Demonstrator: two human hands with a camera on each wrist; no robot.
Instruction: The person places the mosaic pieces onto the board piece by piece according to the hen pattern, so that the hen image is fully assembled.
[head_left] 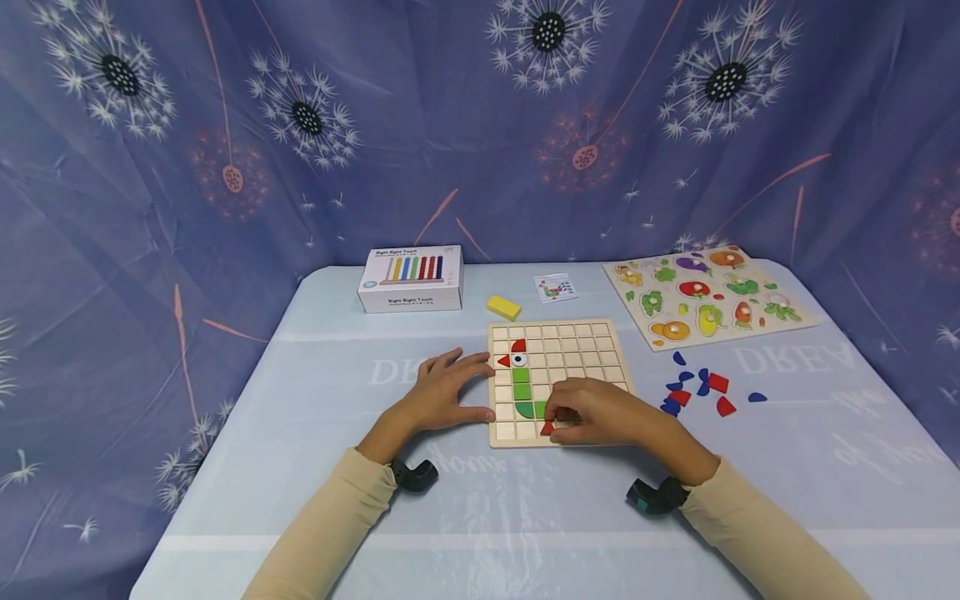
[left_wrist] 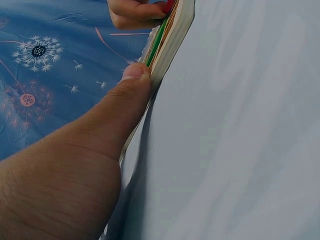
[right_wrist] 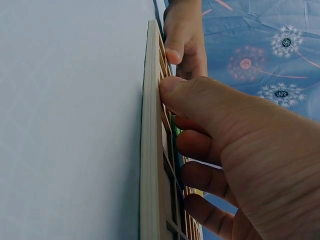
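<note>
A square wooden grid board (head_left: 592, 360) lies on the table. Along its left side are a red quarter-round piece (head_left: 519, 345), a red triangle (head_left: 504, 361), a round eye piece (head_left: 518, 360), green squares (head_left: 521, 390) and a green rounded piece (head_left: 524, 410). My left hand (head_left: 442, 392) spreads over the board's left edge; its thumb (left_wrist: 134, 75) touches that edge. Low on the board, my right hand (head_left: 600, 412) pinches a small red piece (head_left: 548, 428), seemingly triangular, between thumb and fingers. Those fingers partly cover a green square (head_left: 540, 409).
Loose blue half-rounds (head_left: 757, 397) and red pieces (head_left: 725, 407) lie right of the board. Behind it are a yellow block (head_left: 504, 307), a small picture card (head_left: 556, 288) and a white box (head_left: 411, 297). A vegetable puzzle board (head_left: 678, 310) lies at the back right.
</note>
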